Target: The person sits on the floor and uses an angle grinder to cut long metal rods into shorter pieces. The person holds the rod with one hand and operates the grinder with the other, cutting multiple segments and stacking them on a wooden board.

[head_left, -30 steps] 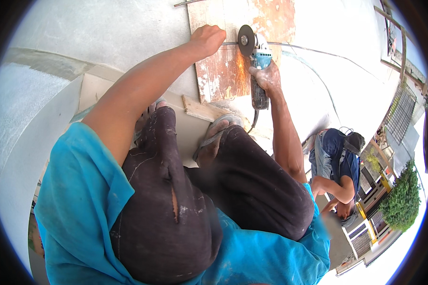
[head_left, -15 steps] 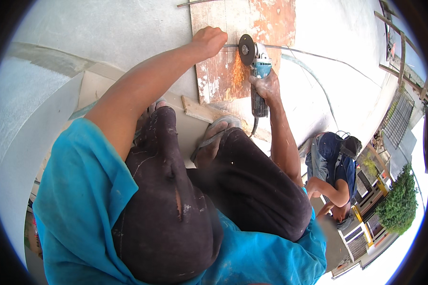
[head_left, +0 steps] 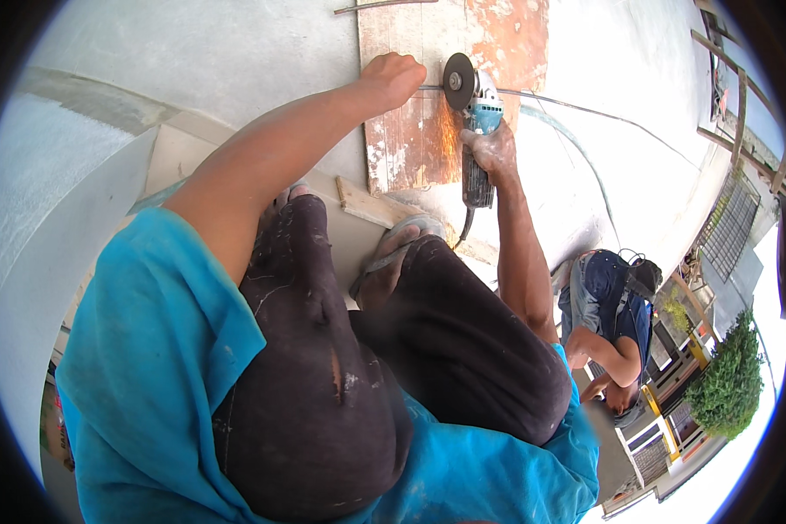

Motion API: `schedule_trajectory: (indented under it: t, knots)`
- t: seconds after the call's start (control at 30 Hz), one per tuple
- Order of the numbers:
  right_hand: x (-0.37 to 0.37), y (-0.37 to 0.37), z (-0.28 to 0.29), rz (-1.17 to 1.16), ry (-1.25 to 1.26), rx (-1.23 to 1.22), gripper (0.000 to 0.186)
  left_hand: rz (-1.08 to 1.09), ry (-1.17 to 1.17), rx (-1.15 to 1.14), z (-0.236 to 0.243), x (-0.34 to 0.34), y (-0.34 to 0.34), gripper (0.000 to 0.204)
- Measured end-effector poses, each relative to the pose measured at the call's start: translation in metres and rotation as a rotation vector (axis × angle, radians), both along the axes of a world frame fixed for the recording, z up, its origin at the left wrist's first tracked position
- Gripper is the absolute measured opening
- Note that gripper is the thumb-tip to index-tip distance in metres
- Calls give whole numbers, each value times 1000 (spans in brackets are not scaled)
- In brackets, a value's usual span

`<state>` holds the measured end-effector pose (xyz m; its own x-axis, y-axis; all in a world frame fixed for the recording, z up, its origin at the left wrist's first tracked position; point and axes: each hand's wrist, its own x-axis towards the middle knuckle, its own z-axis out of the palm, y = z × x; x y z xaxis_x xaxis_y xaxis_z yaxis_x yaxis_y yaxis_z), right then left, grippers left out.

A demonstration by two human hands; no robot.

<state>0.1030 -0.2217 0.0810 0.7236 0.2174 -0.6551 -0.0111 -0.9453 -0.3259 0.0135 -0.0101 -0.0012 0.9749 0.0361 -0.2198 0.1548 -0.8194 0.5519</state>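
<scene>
The angle grinder [head_left: 483,112] stands over the board, its dark disc [head_left: 458,81] upright against a thin metal rod [head_left: 533,94], and orange sparks [head_left: 451,135] spray down from the contact toward me. My right hand [head_left: 493,148] is wrapped around the grinder's body, just below the teal housing; its black cord [head_left: 466,229] hangs from the near end. My left hand [head_left: 396,79] is closed in a fist on the rod, just left of the disc. The rod runs off to the right, past the edge of the worn, paint-flecked board [head_left: 399,153] beneath the disc. Another short rod [head_left: 386,5] lies across the board's far end. A pale hose [head_left: 589,162] curves over the bright floor to the right. Nearer me, a strip of wood [head_left: 371,203] lies beside my sandalled foot [head_left: 384,262]. Farther right, another person [head_left: 620,297] in dark blue bends over, with a green tree [head_left: 727,380] beyond.
</scene>
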Motion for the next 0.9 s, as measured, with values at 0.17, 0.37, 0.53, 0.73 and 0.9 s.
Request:
schedule_trajectory:
  t: [0.17, 0.37, 0.53, 0.73, 0.9]
  knots:
    - [1, -8, -2, 22, -29, -28, 56, -8, -1, 12, 2, 1, -2, 8]
    - [-5, -21, -5, 13, -2, -37, 62, -9, -19, -7, 0, -2, 0, 9]
    - [-4, -26, -18, 29, -15, -34, 63, -15, -5, -13, -2, 0, 3, 9]
    - [-1, -6, -4, 26, 13, -40, 58, -6, 30, -18, -4, 1, 3, 9]
    - [3, -4, -11, -4, -5, -45, 54, -4, 27, -14, 1, 1, 1, 9]
